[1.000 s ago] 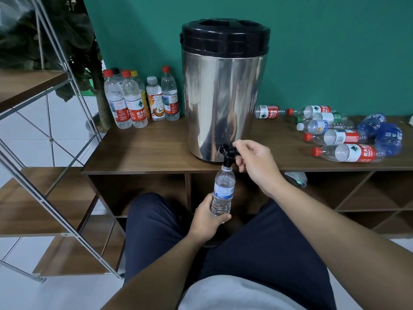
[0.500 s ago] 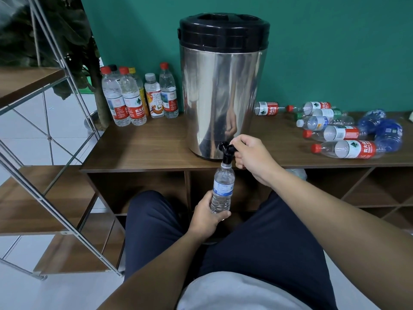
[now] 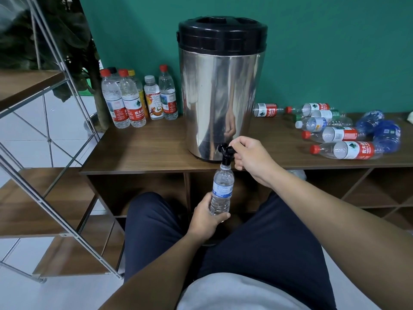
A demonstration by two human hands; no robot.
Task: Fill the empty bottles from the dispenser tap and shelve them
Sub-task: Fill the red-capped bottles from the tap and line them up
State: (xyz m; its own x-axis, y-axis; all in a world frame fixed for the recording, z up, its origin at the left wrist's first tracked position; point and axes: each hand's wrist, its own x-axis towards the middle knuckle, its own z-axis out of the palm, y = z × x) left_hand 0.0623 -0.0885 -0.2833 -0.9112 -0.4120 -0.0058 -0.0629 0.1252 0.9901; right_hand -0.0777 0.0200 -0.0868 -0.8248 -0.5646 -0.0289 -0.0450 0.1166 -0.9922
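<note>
We record steel dispenser [image 3: 220, 95], black lid, standing mid wooden counter [image 3: 143, 151], base near front edge. Upright bottles [image 3: 136, 97] grouped at counter's back-left corner; empty bottles [image 3: 339, 133] lying toward right end. Right hand [image 3: 250, 156] curled round black tap [image 3: 226, 153], which overhangs front edge. Left hand [image 3: 206, 220] grips lower part of small clear bottle [image 3: 221, 191], uncapped, upright, mouth directly under tap spout, below counter edge.

The person wears dark blue trousers [image 3: 263, 242] and a light grey shirt [image 3: 234, 294]. Both arms are bare, with no sleeves on them. The left hand [image 3: 204, 220] and right hand [image 3: 252, 157] wear no gloves or rings.
</note>
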